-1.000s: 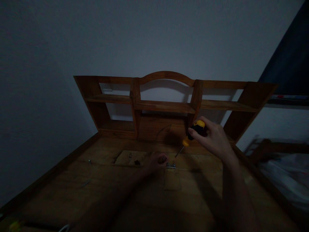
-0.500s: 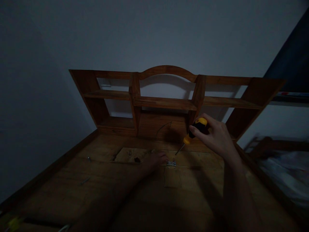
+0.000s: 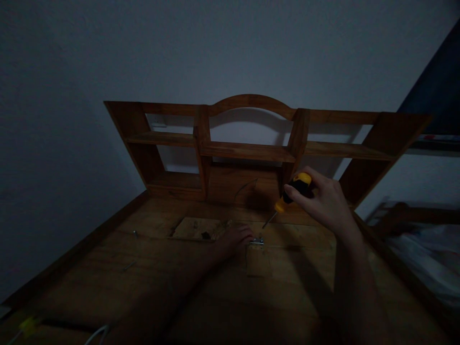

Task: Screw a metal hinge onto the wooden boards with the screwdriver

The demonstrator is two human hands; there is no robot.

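My right hand (image 3: 325, 203) is closed around the yellow and black handle of a screwdriver (image 3: 293, 194). Its thin shaft slants down to the left, and the tip sits just above a small silver metal hinge (image 3: 257, 241). At the left end of that hinge are the fingertips of my left hand (image 3: 235, 239), bent together and pinching or pressing it against the wooden surface. The dim light hides how exactly the fingers hold it. A square wood piece (image 3: 257, 263) lies in front of the hinge.
Behind stands a wooden shelf unit (image 3: 247, 152) against the wall. The wooden panel (image 3: 168, 278) has a rough-edged cutout (image 3: 194, 229). Two small metal pieces, a screw-like one (image 3: 135, 234) and a thin rod (image 3: 129, 265), lie left. A yellow object (image 3: 28, 326) and white cable (image 3: 97, 333) are lower left.
The view has shifted slightly. Both hands keep nearly the same pose, with the screwdriver tip still over the hinge.
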